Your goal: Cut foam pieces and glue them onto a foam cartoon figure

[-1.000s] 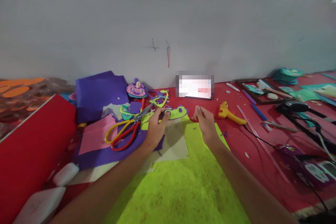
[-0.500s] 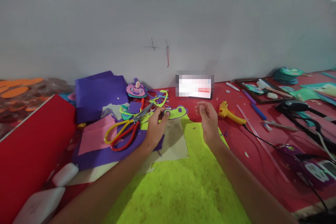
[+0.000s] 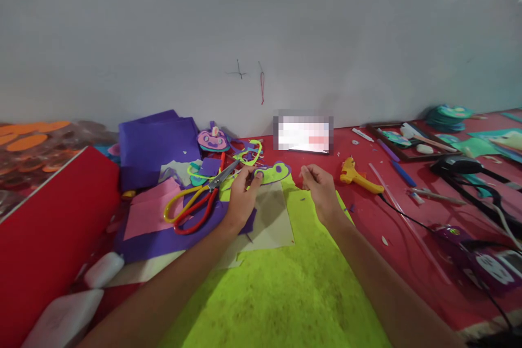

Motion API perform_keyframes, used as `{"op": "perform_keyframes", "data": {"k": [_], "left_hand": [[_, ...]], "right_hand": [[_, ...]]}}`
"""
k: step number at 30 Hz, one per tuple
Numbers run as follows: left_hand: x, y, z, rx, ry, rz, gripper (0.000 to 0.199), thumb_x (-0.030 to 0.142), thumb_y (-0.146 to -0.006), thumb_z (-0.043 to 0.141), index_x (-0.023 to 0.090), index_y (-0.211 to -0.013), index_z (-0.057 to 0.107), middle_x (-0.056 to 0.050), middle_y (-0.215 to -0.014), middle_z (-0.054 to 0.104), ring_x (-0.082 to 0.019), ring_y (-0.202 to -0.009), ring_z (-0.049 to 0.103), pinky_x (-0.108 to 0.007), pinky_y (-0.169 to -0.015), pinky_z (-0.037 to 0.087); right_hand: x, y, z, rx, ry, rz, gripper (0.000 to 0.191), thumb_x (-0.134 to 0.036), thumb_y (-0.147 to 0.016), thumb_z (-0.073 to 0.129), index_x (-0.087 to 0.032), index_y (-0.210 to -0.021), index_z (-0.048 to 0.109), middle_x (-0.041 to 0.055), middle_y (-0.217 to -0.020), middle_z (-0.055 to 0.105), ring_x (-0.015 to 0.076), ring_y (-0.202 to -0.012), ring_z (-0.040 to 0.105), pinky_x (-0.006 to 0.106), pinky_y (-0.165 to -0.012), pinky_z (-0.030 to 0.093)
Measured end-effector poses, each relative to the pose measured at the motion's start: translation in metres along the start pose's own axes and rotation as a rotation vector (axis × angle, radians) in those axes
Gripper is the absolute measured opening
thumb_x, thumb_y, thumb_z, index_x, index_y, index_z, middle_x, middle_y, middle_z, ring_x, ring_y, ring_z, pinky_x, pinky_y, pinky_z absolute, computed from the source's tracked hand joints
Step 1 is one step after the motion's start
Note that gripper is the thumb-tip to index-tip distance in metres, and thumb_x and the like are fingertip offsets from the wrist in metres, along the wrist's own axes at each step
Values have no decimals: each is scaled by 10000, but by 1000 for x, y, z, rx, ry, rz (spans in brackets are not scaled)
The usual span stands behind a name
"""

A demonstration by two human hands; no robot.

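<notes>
My left hand (image 3: 243, 196) pinches the left end of a yellow-green cutout with purple edging (image 3: 277, 172). To the right of the cutout, my right hand (image 3: 320, 190) is raised with its fingertips pressed together; anything between them is too small to make out. Below both hands spreads a large yellow-green sheet (image 3: 285, 293), with a beige piece (image 3: 273, 217) on it. Scissors with red and yellow handles (image 3: 210, 193) lie just left of my left hand, on purple and pink sheets (image 3: 153, 209).
A yellow glue gun (image 3: 359, 176) with a cord lies on the red table (image 3: 391, 212) at right. Behind stands a phone with a blurred screen (image 3: 304, 136). A dark-framed tray (image 3: 377, 133) is at back right, a red box (image 3: 61, 244) at left.
My right hand has moved slightly left and down, nearer the cutout, and its fingers have drawn together. My left hand still holds the cutout.
</notes>
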State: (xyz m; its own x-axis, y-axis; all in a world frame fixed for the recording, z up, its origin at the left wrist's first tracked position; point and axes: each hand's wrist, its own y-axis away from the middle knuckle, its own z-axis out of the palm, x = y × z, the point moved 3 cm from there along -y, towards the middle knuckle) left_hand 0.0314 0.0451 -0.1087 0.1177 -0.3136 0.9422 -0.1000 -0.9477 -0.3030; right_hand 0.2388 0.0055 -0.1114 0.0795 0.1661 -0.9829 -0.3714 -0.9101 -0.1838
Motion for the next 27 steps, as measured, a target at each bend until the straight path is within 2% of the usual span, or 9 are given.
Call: {"op": "perform_keyframes", "data": {"k": [4, 11, 18, 21, 24, 27], "left_hand": [[-5, -1, -2, 43, 22, -8, 180, 368, -940, 630, 204, -875, 594, 24, -765, 526, -136, -704, 499, -255, -668, 403], [-8, -4, -5, 130, 78, -32, 240, 430, -908, 674, 208, -851, 603, 24, -743, 502, -135, -673, 467, -247, -620, 380], [-16, -8, -14, 363, 261, -91, 261, 409, -840, 741, 206, -828, 577, 46, -720, 495, -109, -625, 452, -225, -589, 382], [-19, -10, -17, 427, 313, -106, 280, 414, -828, 751, 209, -824, 561, 48, -721, 512, -106, -615, 460, -224, -579, 387], [-15, -9, -17, 409, 277, -81, 278, 418, -847, 743, 208, -826, 562, 49, -719, 497, -106, -616, 450, -227, -585, 384], [-5, -5, -13, 314, 151, -12, 243, 415, -900, 704, 207, -860, 585, 44, -725, 478, -111, -624, 438, -236, -601, 374]], "right_hand": [[4, -4, -11, 164, -113, -13, 428, -548, -889, 671, -242, -675, 460, -69, -591, 356, 121, -541, 337, 285, -515, 278], [14, -8, -17, 311, -201, -28, 416, -562, -895, 676, -245, -713, 478, -73, -599, 381, 119, -534, 348, 279, -507, 300], [23, -7, -18, 342, -226, 21, 442, -598, -883, 681, -257, -726, 446, -91, -591, 349, 113, -508, 327, 280, -498, 315], [25, -8, -19, 368, -241, 42, 451, -598, -892, 660, -265, -718, 411, -96, -582, 326, 115, -500, 315, 282, -494, 325], [25, -9, -21, 402, -304, 60, 444, -579, -884, 660, -267, -707, 398, -101, -584, 301, 116, -496, 305, 283, -495, 330], [17, -9, -17, 348, -301, 22, 461, -569, -870, 684, -256, -671, 409, -81, -603, 348, 124, -535, 364, 290, -542, 365]]}}
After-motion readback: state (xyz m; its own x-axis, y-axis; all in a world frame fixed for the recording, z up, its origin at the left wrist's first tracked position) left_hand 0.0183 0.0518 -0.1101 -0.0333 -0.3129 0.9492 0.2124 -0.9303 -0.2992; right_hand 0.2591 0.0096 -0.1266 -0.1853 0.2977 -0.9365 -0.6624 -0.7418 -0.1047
